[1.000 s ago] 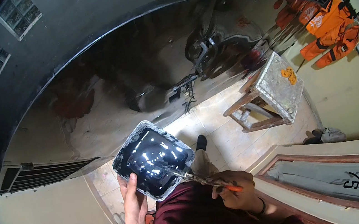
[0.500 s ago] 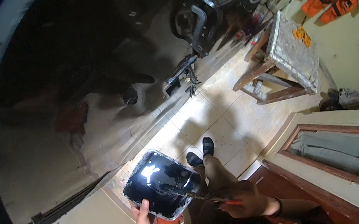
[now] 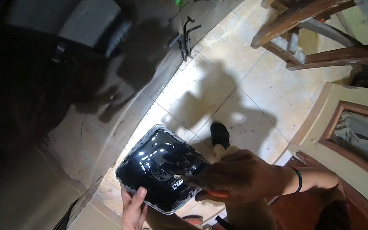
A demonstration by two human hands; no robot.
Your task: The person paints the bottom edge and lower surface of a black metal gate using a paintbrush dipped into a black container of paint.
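In the head view, your left hand (image 3: 133, 207) is closed on the near left edge of a squarish, round-cornered tub with a pale, black-smeared rim (image 3: 158, 126), the thumb laid over the edge and the fingers mostly hidden beneath; that grip probably steadies the weight and keeps the glossy black liquid (image 3: 152, 171) inside from slopping. The tub sits in front of your body, above the tiled floor, likely so that both hands can reach it comfortably. Your right hand (image 3: 242, 175), with a dark band (image 3: 299, 179) at its wrist, is curled around a slim brush with an orange handle (image 3: 217, 194), reaching over the tub's right side; its working end seems to be at the liquid, though your fingers hide much of it. Beyond lies a large, glossy dark panel (image 3: 74, 151), well apart from both hands, and a worn brown wooden stool (image 3: 306, 15) stands at upper right on cream floor tiles (image 3: 234, 101), clear of your arms.
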